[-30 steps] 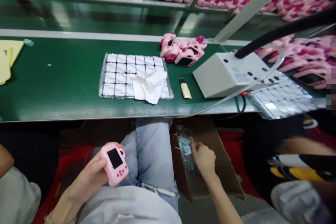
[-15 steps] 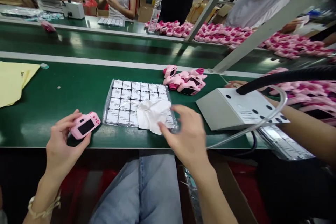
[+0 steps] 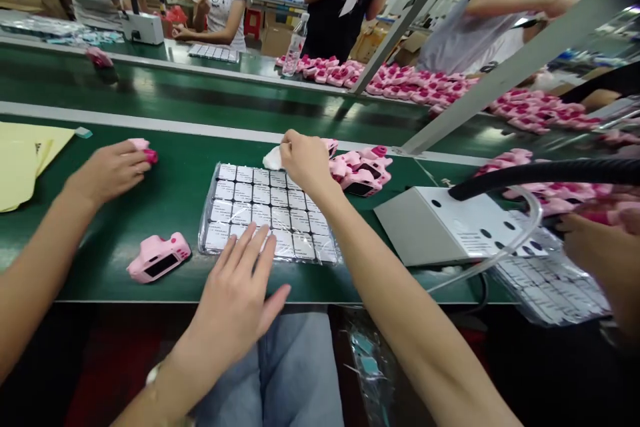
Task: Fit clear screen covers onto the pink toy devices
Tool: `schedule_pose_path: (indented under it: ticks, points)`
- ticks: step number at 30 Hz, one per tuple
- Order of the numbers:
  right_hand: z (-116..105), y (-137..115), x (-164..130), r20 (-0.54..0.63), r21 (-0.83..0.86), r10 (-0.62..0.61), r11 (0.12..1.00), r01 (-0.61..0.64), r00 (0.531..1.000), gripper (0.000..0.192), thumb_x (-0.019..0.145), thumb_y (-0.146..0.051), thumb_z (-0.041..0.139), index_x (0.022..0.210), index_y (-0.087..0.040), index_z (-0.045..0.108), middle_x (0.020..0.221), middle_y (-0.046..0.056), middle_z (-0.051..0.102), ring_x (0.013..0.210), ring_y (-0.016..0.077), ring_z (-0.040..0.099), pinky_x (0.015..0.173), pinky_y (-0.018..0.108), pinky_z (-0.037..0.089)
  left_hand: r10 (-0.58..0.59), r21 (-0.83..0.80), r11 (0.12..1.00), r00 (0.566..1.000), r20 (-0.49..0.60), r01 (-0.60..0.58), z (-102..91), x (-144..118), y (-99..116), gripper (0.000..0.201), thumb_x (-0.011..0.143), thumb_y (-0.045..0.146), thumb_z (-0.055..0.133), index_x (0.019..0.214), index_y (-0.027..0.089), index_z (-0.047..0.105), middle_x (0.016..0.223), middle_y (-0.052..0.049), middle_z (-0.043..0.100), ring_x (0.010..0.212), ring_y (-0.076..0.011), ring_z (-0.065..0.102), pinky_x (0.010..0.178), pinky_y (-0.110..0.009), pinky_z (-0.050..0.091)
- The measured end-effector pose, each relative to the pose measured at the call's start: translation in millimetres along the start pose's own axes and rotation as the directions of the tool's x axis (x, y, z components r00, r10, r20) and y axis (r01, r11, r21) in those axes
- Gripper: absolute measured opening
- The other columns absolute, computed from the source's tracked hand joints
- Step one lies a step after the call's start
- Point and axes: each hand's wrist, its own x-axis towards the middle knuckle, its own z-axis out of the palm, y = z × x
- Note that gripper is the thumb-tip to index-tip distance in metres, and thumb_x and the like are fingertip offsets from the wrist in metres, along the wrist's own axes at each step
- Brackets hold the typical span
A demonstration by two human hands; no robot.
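My left hand (image 3: 237, 290) lies flat with fingers spread on the near edge of a clear tray of small white-labelled blocks (image 3: 265, 203). My right hand (image 3: 303, 160) reaches over the tray's far edge and grips a crumpled white cloth (image 3: 273, 159). A pink toy camera (image 3: 157, 257) lies screen-up on the green table (image 3: 125, 213), just left of the tray. Behind my right hand sits a small heap of pink toy cameras (image 3: 363, 170).
A co-worker's hand (image 3: 107, 170) reaches in from the left holding a pink camera (image 3: 144, 147). A white box with a black hose (image 3: 445, 223) stands right, beside another tray (image 3: 550, 280) and another person's hand (image 3: 600, 260). Yellow sheets (image 3: 25, 153) lie far left. People work across the conveyor.
My left hand set the pink camera down on the table and moved onto the tray. My right hand took the cloth to the tray's far edge. A co-worker's hand came in from the left.
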Motion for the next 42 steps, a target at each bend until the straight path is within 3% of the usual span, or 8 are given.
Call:
schedule_pose_path:
  ticks: [7, 11, 13, 17, 26, 35, 39, 42]
  points:
    - [14.3, 3.2, 30.1, -0.009, 0.017, 0.013, 1.0, -0.013, 1.0, 0.026, 0.112, -0.022, 0.047, 0.116, -0.016, 0.072, 0.108, 0.017, 0.076, 0.1, 0.0329, 0.069, 0.087, 0.042, 0.047, -0.031, 0.015, 0.999, 0.998, 0.051, 0.03, 25.4, -12.2, 0.3, 0.035, 0.113, 0.028, 0.056, 0.141, 0.01, 0.069, 0.146, -0.012, 0.079, 0.137, -0.0369, 0.072, 0.11, -0.053, 0.057]
    - [11.6, -5.7, -5.1, 0.0, 0.01, -0.146, 0.989, 0.146, 0.989, 0.01, 0.098, -0.02, 0.069, 0.107, -0.018, 0.072, 0.14, 0.021, 0.068, 0.128, 0.0414, 0.06, 0.096, 0.048, 0.048, -0.07, -0.032, 0.997, 0.998, 0.0, 0.07, 15.2, -21.7, 9.9, 0.027, 0.112, 0.024, 0.058, 0.132, 0.014, 0.072, 0.137, -0.009, 0.084, 0.127, -0.0348, 0.076, 0.1, -0.051, 0.057]
    - [10.9, -14.7, -42.4, 0.052, 0.057, -0.191, 0.981, 0.188, 0.98, 0.011, 0.102, -0.028, 0.067, 0.108, -0.02, 0.068, 0.124, 0.017, 0.073, 0.115, 0.0365, 0.065, 0.087, 0.044, 0.048, -0.083, -0.065, 0.994, 0.997, -0.006, 0.083, 11.8, -16.9, 10.7, 0.023, 0.112, 0.021, 0.057, 0.128, 0.015, 0.072, 0.132, -0.009, 0.085, 0.121, -0.0344, 0.078, 0.095, -0.051, 0.059]
    - [11.4, -28.6, -101.4, 0.301, 0.136, 0.007, 0.99, -0.05, 0.954, 0.024, 0.097, -0.043, 0.07, 0.098, -0.022, 0.058, 0.092, 0.006, 0.072, 0.085, 0.0255, 0.063, 0.069, 0.035, 0.039, -0.117, -0.137, 0.984, 0.993, -0.014, 0.114, 10.8, 7.8, -0.7, 0.022, 0.108, 0.009, 0.053, 0.123, 0.013, 0.069, 0.115, -0.012, 0.084, 0.102, -0.0308, 0.079, 0.088, -0.047, 0.066]
    - [8.7, -55.9, -85.5, 0.428, -0.054, 0.056, 0.998, -0.037, 0.902, 0.023, 0.092, -0.04, 0.067, 0.092, -0.017, 0.069, 0.086, 0.015, 0.078, 0.079, 0.0298, 0.069, 0.062, 0.036, 0.036, -0.364, -0.084, 0.928, 0.931, 0.004, 0.363, 37.9, 21.1, -36.8, 0.042, 0.102, 0.006, 0.049, 0.144, 0.005, 0.053, 0.145, -0.031, 0.071, 0.146, -0.0467, 0.065, 0.115, -0.067, 0.06]
    - [-29.6, -45.8, -80.3, 0.318, -0.047, -0.032, 0.998, 0.049, 0.948, 0.031, 0.085, -0.015, 0.068, 0.058, -0.023, 0.056, 0.058, 0.008, 0.064, 0.06, 0.0245, 0.063, 0.059, 0.034, 0.038, -0.486, -0.399, 0.798, 0.874, 0.016, 0.452, 28.0, 21.0, -42.4, 0.04, 0.101, 0.008, 0.056, 0.139, 0.009, 0.065, 0.145, -0.026, 0.075, 0.149, -0.0417, 0.064, 0.12, -0.066, 0.057]
    - [-51.5, -31.9, -140.1, 0.151, 0.016, -0.1, 0.995, 0.099, 0.984, 0.023, 0.099, -0.018, 0.057, 0.077, -0.023, 0.061, 0.075, 0.008, 0.074, 0.068, 0.0238, 0.068, 0.065, 0.034, 0.045, -0.573, -0.566, 0.668, 0.819, 0.025, 0.484, 7.9, 28.0, -26.8, 0.029, 0.109, 0.023, 0.059, 0.132, 0.012, 0.073, 0.129, -0.021, 0.084, 0.118, -0.0345, 0.084, 0.103, -0.053, 0.071]
    - [-50.6, -33.7, -200.3, -0.047, 0.149, -0.285, 0.946, 0.289, 0.957, 0.017, 0.108, -0.021, 0.054, 0.096, -0.023, 0.065, 0.09, 0.009, 0.078, 0.081, 0.0245, 0.073, 0.075, 0.034, 0.053, -0.578, -0.821, 0.364, 0.798, 0.17, 0.439, -8.2, 23.7, -3.6, 0.038, 0.1, 0.03, 0.078, 0.135, 0.016, 0.077, 0.123, -0.014, 0.088, 0.107, -0.0275, 0.088, 0.093, -0.037, 0.075]
